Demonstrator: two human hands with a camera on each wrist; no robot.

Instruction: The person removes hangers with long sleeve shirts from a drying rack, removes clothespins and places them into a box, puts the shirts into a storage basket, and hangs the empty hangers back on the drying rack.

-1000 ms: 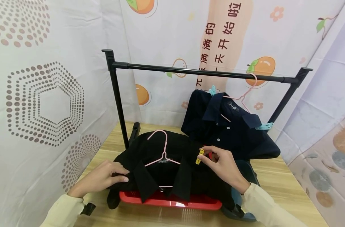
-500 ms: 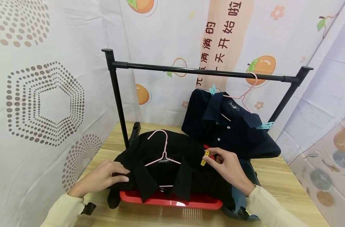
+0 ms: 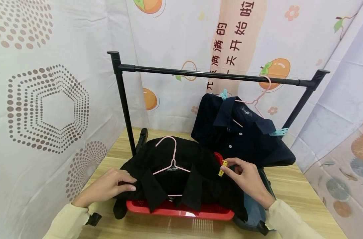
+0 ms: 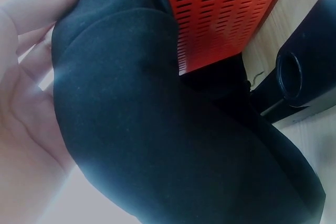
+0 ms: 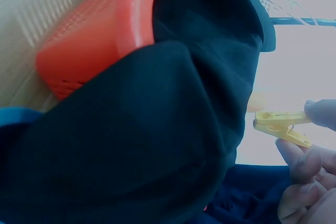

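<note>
A black shirt (image 3: 217,189) lies over a red basket (image 3: 157,211), with a pink hanger (image 3: 173,162) set inside its collar. At the shirt's left shoulder, my left hand (image 3: 108,187) grips the cloth; the left wrist view has the thumb and fingers on either side of the fabric (image 4: 126,87). Above the shirt's right shoulder, my right hand (image 3: 247,176) pinches a yellow clothespin (image 3: 222,168) between thumb and fingertips. Seen in the right wrist view, the clothespin (image 5: 281,121) is apart from the black cloth, its tip pointing toward it.
Behind the basket stands a black clothes rack (image 3: 199,74). A navy shirt (image 3: 244,149) hangs from it on a pink hanger, with light blue clothespins (image 3: 278,132) at its shoulders. A blue-grey container (image 3: 251,209) sits right of the red basket on the wooden table (image 3: 301,199).
My right hand has drifted right and slightly down with the yellow clothespin, toward the shirt's right shoulder. My left hand stays on the cloth, and the shirt keeps its place.
</note>
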